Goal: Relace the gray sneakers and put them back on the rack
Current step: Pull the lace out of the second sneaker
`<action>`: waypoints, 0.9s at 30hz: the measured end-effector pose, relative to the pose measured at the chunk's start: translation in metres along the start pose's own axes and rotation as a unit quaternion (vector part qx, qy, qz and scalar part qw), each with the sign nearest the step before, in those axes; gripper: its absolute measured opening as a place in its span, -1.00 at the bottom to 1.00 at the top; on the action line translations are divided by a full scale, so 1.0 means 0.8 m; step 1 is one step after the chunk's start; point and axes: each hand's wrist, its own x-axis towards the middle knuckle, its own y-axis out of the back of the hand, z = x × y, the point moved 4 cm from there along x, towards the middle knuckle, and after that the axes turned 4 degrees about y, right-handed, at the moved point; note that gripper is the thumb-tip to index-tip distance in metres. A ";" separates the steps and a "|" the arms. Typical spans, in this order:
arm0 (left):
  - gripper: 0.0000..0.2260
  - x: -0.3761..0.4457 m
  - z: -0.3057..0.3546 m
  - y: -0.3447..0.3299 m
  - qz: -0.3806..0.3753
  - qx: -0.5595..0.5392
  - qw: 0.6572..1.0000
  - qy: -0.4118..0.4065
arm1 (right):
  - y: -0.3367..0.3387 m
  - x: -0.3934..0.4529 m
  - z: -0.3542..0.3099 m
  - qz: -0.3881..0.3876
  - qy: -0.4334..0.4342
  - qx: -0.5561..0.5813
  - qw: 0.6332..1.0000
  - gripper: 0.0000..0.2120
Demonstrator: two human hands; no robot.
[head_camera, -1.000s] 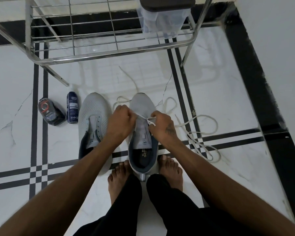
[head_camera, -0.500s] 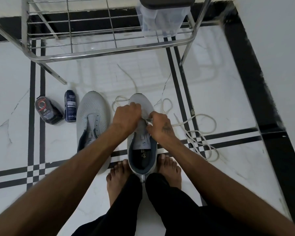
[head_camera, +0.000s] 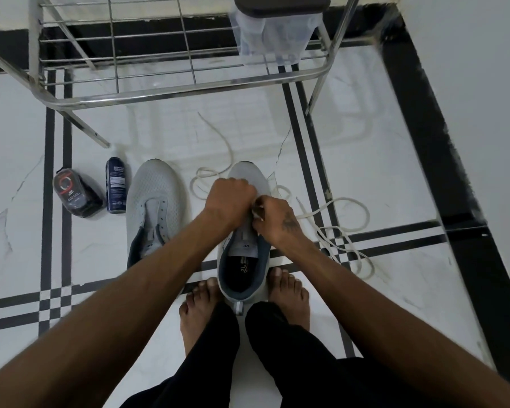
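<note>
Sneaker [head_camera: 249,231] sits on the floor [head_camera: 365,160] between my bare feet, heel toward me, toe pointing at the rack [head_camera: 189,89]. My left hand [head_camera: 228,198] is curled into a fist over the front of its tongue, knuckles up, covering the lower eyelets. My right hand [head_camera: 274,219] is just beside it, touching it, fingers bent inward and pinching the lace [head_camera: 336,213] where it enters the shoe. What my left fingers grasp is hidden beneath the fist, so I cannot tell whether they hold lace or only press on the upper.

The lace is a flat, off-white cord. It trails from under my hands in loose loops: one bunch lies past the toe on the left, and a longer tangle sprawls to the right across the black stripes in the tile.

The second sneaker [head_camera: 155,207] lies just left of the first, parallel, with its eyelets bare and tongue showing. Both are pale gray knitted mesh with a fine dotted weave, rounded toes and dark blue-gray padded collars; the near one has a dark insole with faint printing and a small gray pull tab at the heel.

The floor is glossy white marble-look tile, veined, crossed by black bands. The rack is shiny metal tube and wire grid, standing well beyond the toes.
</note>
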 end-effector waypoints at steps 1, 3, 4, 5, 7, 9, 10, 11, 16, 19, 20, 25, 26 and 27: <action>-0.86 0.002 -0.006 0.001 -0.002 0.008 1.000 0.010 | 0.001 0.000 0.002 -0.002 -0.004 -0.001 1.000 -0.71; -0.88 0.000 -0.036 -0.003 0.019 -0.050 0.997 0.057 | 0.002 -0.002 0.007 0.004 -0.018 0.001 1.000 -0.71; -0.88 -0.005 -0.056 -0.011 0.037 -0.132 0.985 0.107 | 0.003 -0.003 0.009 0.010 -0.023 0.007 1.000 -0.73; -0.87 -0.016 -0.076 -0.024 0.055 -0.234 0.956 0.170 | 0.003 -0.002 0.007 0.018 -0.023 0.013 0.999 -0.75; -0.88 -0.040 -0.098 -0.053 0.093 -0.459 0.833 0.293 | 0.002 0.002 -0.001 0.032 -0.010 0.013 0.999 -0.81; -0.93 -0.055 -0.096 -0.070 0.139 -0.580 0.718 0.359 | -0.002 0.005 -0.010 0.034 0.010 0.000 0.999 -0.84; -0.95 -0.057 -0.089 -0.072 0.156 -0.585 0.711 0.357 | -0.005 0.006 -0.012 0.034 0.016 -0.006 0.999 -0.85; -0.95 -0.055 -0.082 -0.066 0.171 -0.559 0.744 0.325 | -0.005 0.007 -0.014 0.034 0.021 -0.011 0.999 -0.84; -0.64 -0.032 -0.054 -0.023 0.154 -0.361 0.910 0.137 | -0.006 0.006 -0.008 0.017 0.014 -0.012 1.000 -0.80; -0.76 -0.015 -0.040 -0.018 0.069 -0.186 0.977 0.083 | -0.005 0.005 -0.008 0.015 0.006 -0.003 1.000 -0.80; -0.78 -0.011 -0.037 -0.017 0.044 -0.135 0.988 0.063 | -0.004 0.005 -0.008 0.016 0.006 -0.004 1.000 -0.80; -0.85 -0.007 -0.018 -0.013 0.036 0.027 0.999 -0.009 | -0.004 0.005 -0.009 0.016 0.005 -0.016 1.000 -0.87; -0.89 -0.009 -0.013 -0.014 0.032 0.054 0.998 -0.021 | -0.004 0.005 -0.010 0.020 0.004 -0.018 1.000 -0.87; -0.91 -0.011 -0.010 -0.017 0.027 0.070 0.997 -0.032 | -0.004 0.005 -0.011 0.022 0.003 -0.021 1.000 -0.87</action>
